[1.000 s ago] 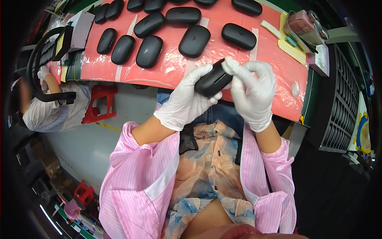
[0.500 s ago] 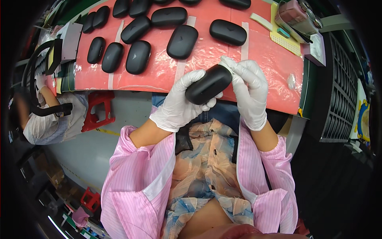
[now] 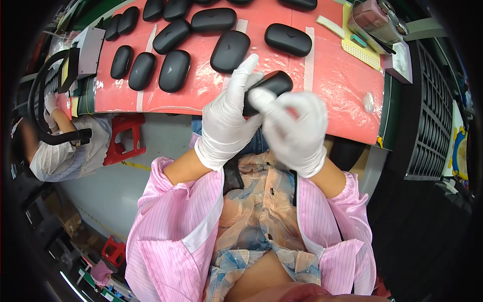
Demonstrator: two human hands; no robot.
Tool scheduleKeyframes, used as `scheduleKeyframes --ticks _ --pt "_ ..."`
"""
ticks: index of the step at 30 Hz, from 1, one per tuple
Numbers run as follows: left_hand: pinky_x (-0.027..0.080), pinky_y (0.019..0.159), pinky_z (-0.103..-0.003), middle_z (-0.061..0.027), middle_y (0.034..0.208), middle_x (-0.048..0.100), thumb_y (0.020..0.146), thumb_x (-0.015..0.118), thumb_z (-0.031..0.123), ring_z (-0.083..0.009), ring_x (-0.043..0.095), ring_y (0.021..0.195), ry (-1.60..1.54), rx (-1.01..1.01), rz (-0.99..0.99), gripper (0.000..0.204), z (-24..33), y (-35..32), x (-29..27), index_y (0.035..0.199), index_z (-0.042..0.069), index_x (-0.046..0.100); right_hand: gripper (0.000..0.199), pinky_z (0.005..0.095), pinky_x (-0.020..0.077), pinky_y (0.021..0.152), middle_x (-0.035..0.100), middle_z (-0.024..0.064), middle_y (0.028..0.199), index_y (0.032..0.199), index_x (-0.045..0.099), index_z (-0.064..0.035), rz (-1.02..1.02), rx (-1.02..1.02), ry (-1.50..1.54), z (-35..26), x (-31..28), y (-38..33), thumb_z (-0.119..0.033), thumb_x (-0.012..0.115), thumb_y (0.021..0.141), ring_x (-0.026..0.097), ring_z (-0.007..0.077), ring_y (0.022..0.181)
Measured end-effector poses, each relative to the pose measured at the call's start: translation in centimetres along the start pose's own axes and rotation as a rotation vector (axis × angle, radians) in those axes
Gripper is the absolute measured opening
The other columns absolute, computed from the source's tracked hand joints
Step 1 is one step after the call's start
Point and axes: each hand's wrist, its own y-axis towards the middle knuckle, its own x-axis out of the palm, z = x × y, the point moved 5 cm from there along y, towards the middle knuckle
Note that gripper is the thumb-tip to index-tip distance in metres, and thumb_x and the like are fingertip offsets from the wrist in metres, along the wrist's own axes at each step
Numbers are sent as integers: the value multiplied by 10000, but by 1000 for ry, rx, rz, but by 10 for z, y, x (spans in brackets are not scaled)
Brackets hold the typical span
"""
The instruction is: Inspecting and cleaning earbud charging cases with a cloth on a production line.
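Note:
A black rounded-oblong case (image 3: 275,81) sits in my gloved left hand (image 3: 226,118), gripped from its left side with the thumb pointing up. Over the near face of that case is my gloved right hand (image 3: 294,126), smeared by motion. Its fingers look curled together, their tips pressed on the case near its lower left end. Whatever white thing may be in those fingertips cannot be told from the white glove. The nearest case on the mat (image 3: 230,52) lies just beyond my left thumb.
Several like black cases (image 3: 174,71) lie on the red plastic-covered mat (image 3: 347,100). At the far right, a yellow tray (image 3: 366,56) bears a container (image 3: 372,22). A black slotted rack (image 3: 427,116) stands right; a red stool (image 3: 126,140) and another person (image 3: 70,156) are left.
My right hand has moved left and down from the case's upper right end onto its near face. The case has tilted and lifted slightly away, and my left thumb now points up.

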Motion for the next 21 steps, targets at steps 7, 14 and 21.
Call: scheduleKeyframes --ticks 7,14,21 --pt "526 887 -303 -142 1074 692 702 841 36 -198 676 996 -120 172 84 810 15 1 -10 1378 -28 399 222 325 464 702 595 66 827 1079 692 -33 -70 842 1154 40 32 -30 -30 569 894 574 145 802" --pt "550 783 -276 -140 1069 713 684 858 69 -188 707 864 103 64 64 879 14 1 -11 1438 48 407 313 330 427 701 584 12 813 1001 721 -97 91 -114 23 -3 -10 6 -10 699 701 540 177 714" --pt "560 789 -274 -109 1062 716 672 864 79 -184 711 897 32 83 54 870 9 -3 -10 1422 37 426 298 237 427 750 549 25 885 1191 650 20 54 523 635 35 9 -6 22 533 917 525 105 820"
